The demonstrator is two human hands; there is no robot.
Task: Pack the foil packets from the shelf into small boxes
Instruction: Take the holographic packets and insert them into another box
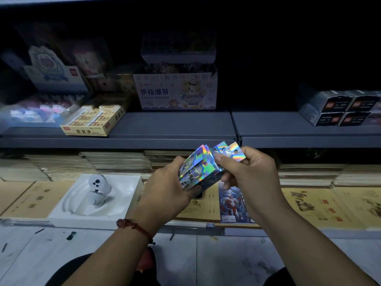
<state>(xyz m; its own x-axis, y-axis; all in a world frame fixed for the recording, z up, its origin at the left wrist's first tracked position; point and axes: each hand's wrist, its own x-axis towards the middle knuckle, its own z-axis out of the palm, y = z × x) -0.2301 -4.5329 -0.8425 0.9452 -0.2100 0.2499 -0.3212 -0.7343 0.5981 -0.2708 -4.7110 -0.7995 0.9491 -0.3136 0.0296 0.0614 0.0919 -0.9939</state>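
Our left hand point(165, 183) grips the small box point(195, 176); our right hand point(249, 172) pinches foil packets point(234, 151) at its mouth. Next, we reckon, they need pushing down inside.

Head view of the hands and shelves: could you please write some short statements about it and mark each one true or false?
1. The left hand grips a stack of foil packets. True.
2. The right hand hangs open and empty. False: its fingers pinch the top of some foil packets.
3. The box marked FINGER BANDAGE stands on the upper shelf. True.
4. The left wrist is bare. False: it wears a red bracelet.
5. The white tray lies to the right of both hands. False: it lies to their left.
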